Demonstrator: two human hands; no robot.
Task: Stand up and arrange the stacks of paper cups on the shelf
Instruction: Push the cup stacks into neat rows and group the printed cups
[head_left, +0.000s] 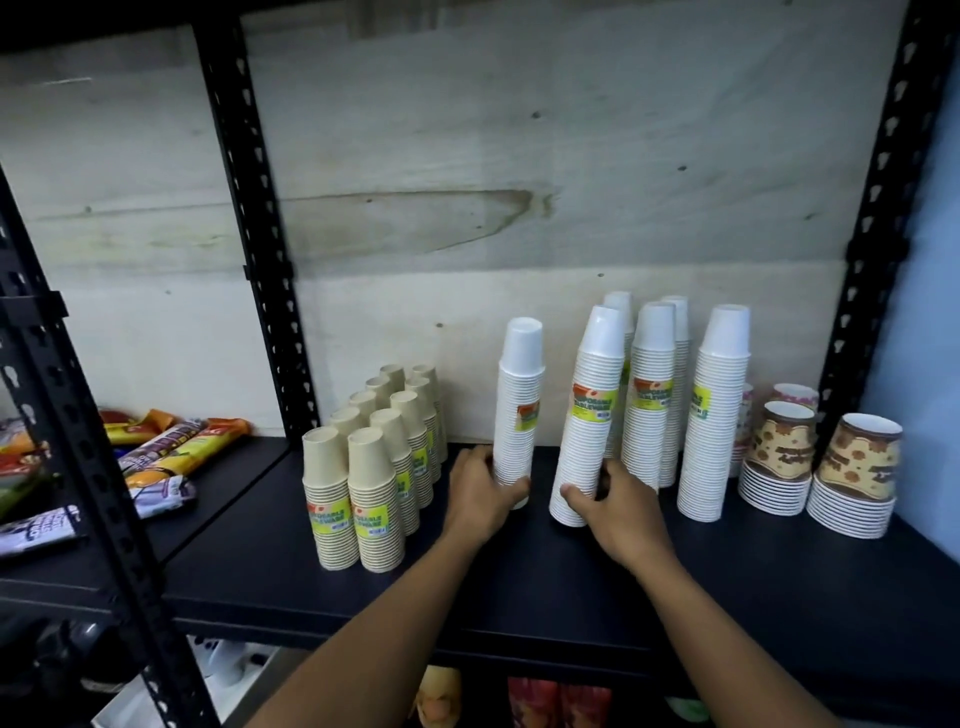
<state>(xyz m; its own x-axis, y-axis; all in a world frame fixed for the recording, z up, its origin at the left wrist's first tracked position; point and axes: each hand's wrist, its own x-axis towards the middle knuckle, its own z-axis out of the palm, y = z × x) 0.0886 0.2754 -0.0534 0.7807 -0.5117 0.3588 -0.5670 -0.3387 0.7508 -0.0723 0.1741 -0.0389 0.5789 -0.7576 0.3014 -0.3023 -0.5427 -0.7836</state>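
Tall stacks of white paper cups stand upside down on the black shelf (519, 582). My left hand (480, 493) grips the base of one upright white stack (519, 395). My right hand (618, 506) holds the bottom of a second white stack (592, 410), which tilts to the right against its neighbours. Behind and to the right stand several more white stacks (719, 410). At the left, beige cup stacks (374, 467) stand in two neat rows running front to back.
Patterned brown cups (857, 473) in short stacks sit at the shelf's right end beside a black upright post (872, 234). Snack packets (171, 447) lie on the neighbouring shelf at the left. A plywood back panel closes the rear.
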